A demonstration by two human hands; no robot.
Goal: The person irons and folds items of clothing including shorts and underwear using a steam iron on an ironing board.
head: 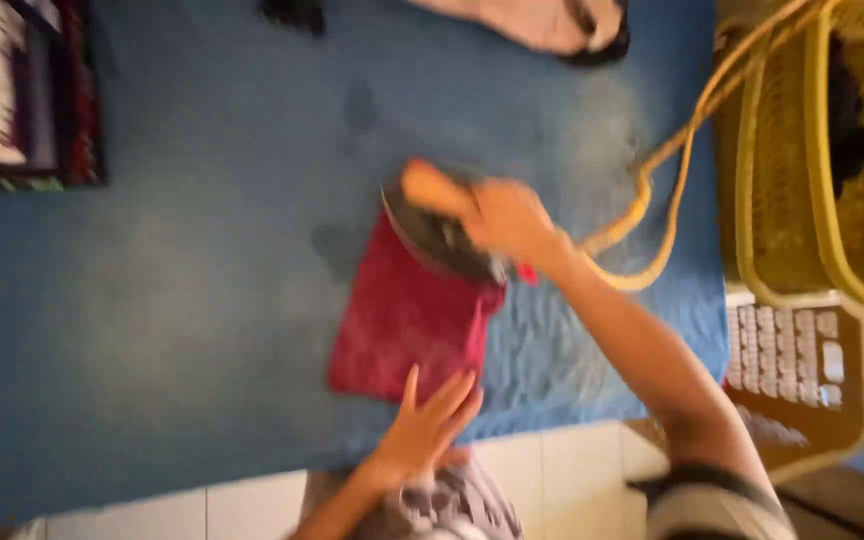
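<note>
Near centre of the blue-covered counter [152, 300] lies one red cloth [402, 325], folded flat, roughly rectangular. Right hand [507, 220] is clenched around the orange handle of one iron [437, 230], dark soleplate resting on the cloth's upper edge, at 12 o'clock of the cloth. One yellow cord [652, 190] loops from the iron toward 2 o'clock. Left hand [430, 425] is released, fingers spread flat, fingertips touching the cloth's lower edge at 6 o'clock. Frame is motion-blurred, fine detail unreadable.

At 3 o'clock, off the counter's edge: two yellow plastic laundry baskets [812, 150], side by side, dark clothing inside one. Below them, at 4 o'clock, one tan plastic crate [802, 370] with a grid wall. At 9 o'clock, upper left: one stack of folded patterned fabric [22, 95], red, white and dark. At 12 o'clock, top edge: one pale garment [542, 22] with dark trim. No labels legible.
</note>
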